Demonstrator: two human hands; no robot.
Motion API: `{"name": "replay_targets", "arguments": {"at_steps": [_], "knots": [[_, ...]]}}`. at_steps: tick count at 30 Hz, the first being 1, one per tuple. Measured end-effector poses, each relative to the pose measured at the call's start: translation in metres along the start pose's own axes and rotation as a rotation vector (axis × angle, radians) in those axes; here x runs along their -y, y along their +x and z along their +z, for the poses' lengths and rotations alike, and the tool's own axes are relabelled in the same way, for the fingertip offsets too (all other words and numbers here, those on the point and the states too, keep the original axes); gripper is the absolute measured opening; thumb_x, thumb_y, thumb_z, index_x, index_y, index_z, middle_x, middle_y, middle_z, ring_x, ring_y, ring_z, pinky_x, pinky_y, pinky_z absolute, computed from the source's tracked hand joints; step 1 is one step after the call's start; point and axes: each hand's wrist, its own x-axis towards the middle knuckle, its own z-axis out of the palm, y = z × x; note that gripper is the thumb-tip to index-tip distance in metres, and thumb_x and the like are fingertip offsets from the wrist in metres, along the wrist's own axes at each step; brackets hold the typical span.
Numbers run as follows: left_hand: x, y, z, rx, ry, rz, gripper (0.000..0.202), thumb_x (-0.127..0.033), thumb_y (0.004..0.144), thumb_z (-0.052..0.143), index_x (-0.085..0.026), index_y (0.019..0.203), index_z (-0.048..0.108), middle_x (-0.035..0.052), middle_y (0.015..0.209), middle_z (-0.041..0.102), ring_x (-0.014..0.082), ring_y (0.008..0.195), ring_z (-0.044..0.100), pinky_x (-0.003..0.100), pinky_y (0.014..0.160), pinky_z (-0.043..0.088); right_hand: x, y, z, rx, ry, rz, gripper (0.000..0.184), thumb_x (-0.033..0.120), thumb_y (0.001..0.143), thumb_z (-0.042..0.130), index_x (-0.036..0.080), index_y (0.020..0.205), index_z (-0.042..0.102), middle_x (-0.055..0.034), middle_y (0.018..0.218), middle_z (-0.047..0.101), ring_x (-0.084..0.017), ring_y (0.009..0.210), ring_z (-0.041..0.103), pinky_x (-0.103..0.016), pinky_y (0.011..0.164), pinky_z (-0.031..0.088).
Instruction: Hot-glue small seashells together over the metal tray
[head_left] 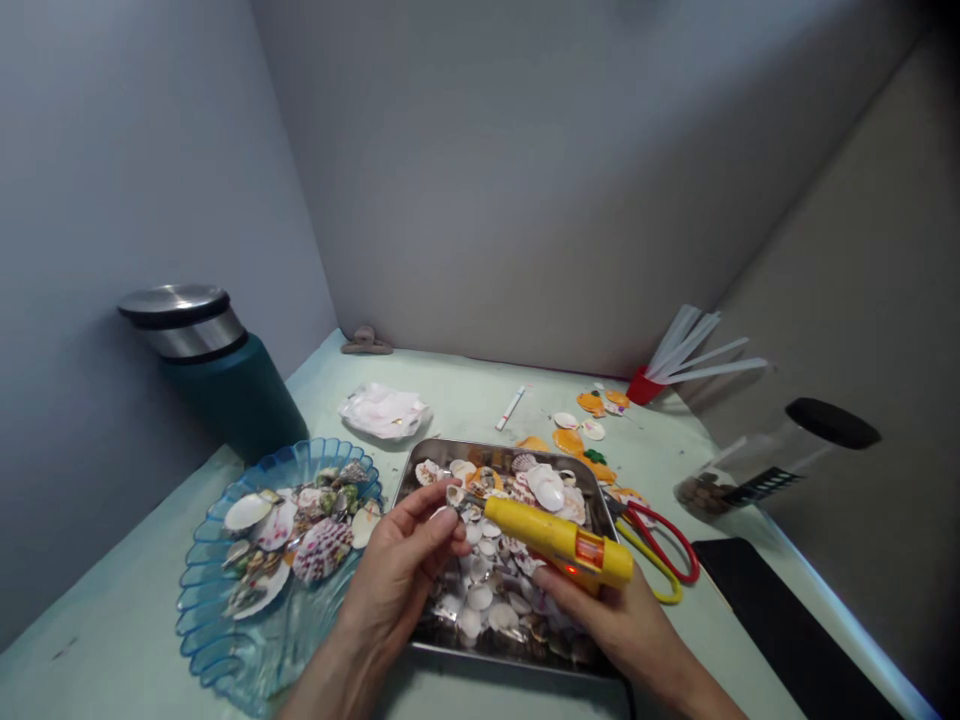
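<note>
While hands [401, 550] [634, 620] grip small shell [454, 494] (left) and glue gun [547, 530] (right), tray [480, 452], plate [196, 590] hold shells [480, 597].

Smooth plastic glue gun [555, 532], shiny metal tray [491, 652], ridged shells [322, 550]

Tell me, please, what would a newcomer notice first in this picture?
A bright yellow glue gun, held in the right hand over a metal tray of shells, probably catches the eye first. Then come the blue scalloped plate at left and the tall teal bottle behind it.
</note>
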Motion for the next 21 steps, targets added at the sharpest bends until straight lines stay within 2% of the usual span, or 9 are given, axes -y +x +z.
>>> {"name": "replay_targets", "arguments": {"at_steps": [4, 10, 15, 21], "knots": [[0.001, 0.0, 0.0, -0.012, 0.0, 0.009, 0.038, -0.016, 0.06, 0.084, -0.012, 0.096, 0.072, 0.0007, 0.064, 0.065, 0.0086, 0.056, 0.059, 0.018, 0.057, 0.053, -0.008, -0.001, -0.001, -0.057, -0.002, 0.034, 0.039, 0.041, 0.073, 0.076, 0.017, 0.103, 0.072, -0.0121, 0.104, 0.074, -0.034, 0.098, 0.067, -0.049, 0.09, 0.053], [0.001, -0.001, -0.001, -0.011, 0.014, 0.039, 0.036, -0.016, 0.061, 0.083, -0.015, 0.096, 0.073, 0.0028, 0.082, 0.068, 0.0089, 0.061, 0.062, 0.02, 0.061, 0.054, -0.005, -0.002, 0.003, -0.079, 0.096, 0.04, 0.037, 0.04, 0.07, 0.079, 0.017, 0.098, 0.073, -0.0102, 0.1, 0.076, -0.03, 0.094, 0.069, -0.042, 0.084, 0.057], [0.003, -0.002, -0.001, -0.024, 0.019, 0.069, 0.035, -0.016, 0.062, 0.083, -0.016, 0.095, 0.074, 0.0017, 0.08, 0.068, 0.0092, 0.061, 0.062, 0.02, 0.061, 0.055, 0.0, -0.003, 0.007, -0.164, 0.123, 0.053, 0.037, 0.039, 0.067, 0.081, 0.016, 0.095, 0.074, -0.0104, 0.098, 0.077, -0.03, 0.092, 0.07, -0.04, 0.082, 0.058], [0.006, 0.0, -0.003, -0.023, 0.046, 0.104, 0.036, -0.017, 0.061, 0.084, -0.016, 0.095, 0.074, 0.0021, 0.075, 0.07, 0.0102, 0.061, 0.064, 0.019, 0.061, 0.055, 0.002, -0.003, 0.008, -0.144, 0.131, 0.028, 0.033, 0.037, 0.067, 0.081, 0.017, 0.093, 0.075, -0.0094, 0.096, 0.077, -0.03, 0.09, 0.07, -0.042, 0.082, 0.058]]}}
